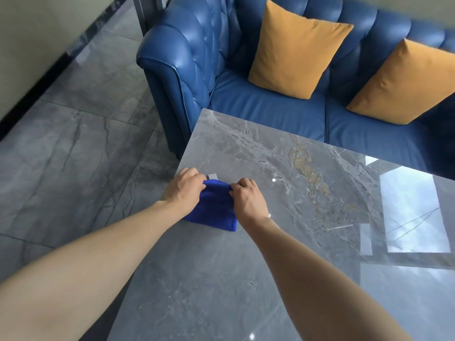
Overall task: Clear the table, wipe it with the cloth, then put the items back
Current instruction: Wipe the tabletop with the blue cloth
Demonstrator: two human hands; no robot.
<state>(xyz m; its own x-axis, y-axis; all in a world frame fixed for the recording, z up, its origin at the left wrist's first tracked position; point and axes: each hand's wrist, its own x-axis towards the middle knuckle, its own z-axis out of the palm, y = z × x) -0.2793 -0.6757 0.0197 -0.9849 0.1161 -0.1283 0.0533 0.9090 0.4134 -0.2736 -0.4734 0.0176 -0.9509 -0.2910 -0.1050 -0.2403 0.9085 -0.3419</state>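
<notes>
A folded blue cloth [213,207] lies on the glossy grey marble table [283,242], close to the table's left edge. My left hand [183,189] pinches the cloth's far left corner. My right hand [248,198] pinches its far right corner. Both hands rest on the cloth with the fingers curled shut over its far edge. The hands hide the cloth's upper corners.
A blue leather sofa [246,99] stands just beyond the table's far edge, with two orange cushions [295,52] [406,84] on it. Grey tiled floor [73,143] lies to the left. A small pale tag [212,176] shows at the cloth's far edge.
</notes>
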